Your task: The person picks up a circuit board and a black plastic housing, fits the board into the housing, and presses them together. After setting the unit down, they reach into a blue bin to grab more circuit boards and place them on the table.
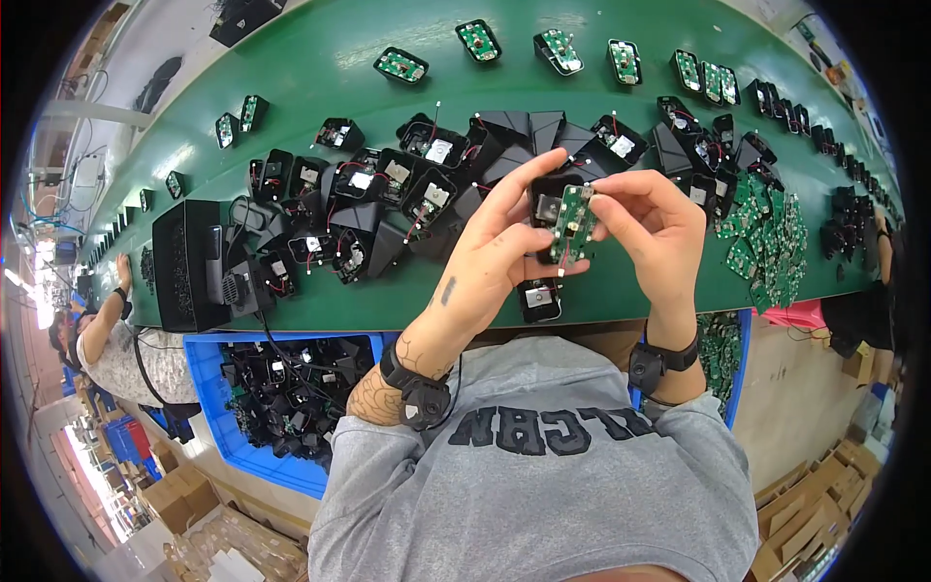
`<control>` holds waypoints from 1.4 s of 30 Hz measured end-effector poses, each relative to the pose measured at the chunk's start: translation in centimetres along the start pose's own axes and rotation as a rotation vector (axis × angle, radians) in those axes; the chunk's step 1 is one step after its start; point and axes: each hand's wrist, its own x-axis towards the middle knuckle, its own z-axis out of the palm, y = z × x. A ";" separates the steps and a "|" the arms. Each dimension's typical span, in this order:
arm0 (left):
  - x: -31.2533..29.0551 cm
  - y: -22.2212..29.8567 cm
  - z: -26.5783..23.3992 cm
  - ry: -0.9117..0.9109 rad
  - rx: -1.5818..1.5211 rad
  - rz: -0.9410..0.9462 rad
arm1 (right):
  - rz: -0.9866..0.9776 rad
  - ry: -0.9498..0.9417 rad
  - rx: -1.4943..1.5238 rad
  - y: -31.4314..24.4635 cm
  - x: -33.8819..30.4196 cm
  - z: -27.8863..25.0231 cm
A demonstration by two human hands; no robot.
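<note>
A narrow green circuit board (pixel 576 221) stands upright between my hands, above the near part of the bench. My right hand (pixel 658 228) pinches its upper right edge between thumb and fingers. My left hand (pixel 485 252) is around a small black plastic housing (pixel 546 206) just behind the board; its index finger stretches up, and its thumb tip meets the board's left edge. The board hides part of this housing and some of the left fingers. Below them, at the bench's near edge, another open black housing (pixel 539 300) with a silvery block inside lies on the green bench.
Many black housings (pixel 364 184) with red and black wires crowd the bench. Loose circuit boards (pixel 766 233) are heaped at right. Housings fitted with boards (pixel 478 41) line the far side. A blue bin (pixel 208 407) sits left of me; a co-worker's arm (pixel 105 325) reaches the bench at far left.
</note>
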 end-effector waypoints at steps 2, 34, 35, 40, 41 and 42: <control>-0.3 -0.1 0.2 -0.007 -0.009 0.008 | 0.003 0.027 -0.027 -0.1 0.1 0.0; -0.9 -2.5 0.6 -0.075 0.210 0.224 | 0.007 -0.073 -0.169 0.5 -2.5 1.0; -0.5 -2.4 0.9 -0.033 0.062 0.195 | -0.410 -0.047 -0.276 1.9 -1.3 0.3; -0.7 -1.7 0.8 -0.009 -0.050 0.088 | -0.670 -0.095 -0.720 0.2 -2.3 -0.1; -0.7 -1.7 0.6 -0.030 -0.063 0.027 | -0.670 -0.096 -0.686 0.5 -2.5 0.0; -0.8 -1.8 0.5 -0.035 -0.063 0.021 | -0.670 -0.096 -0.654 0.8 -2.6 0.0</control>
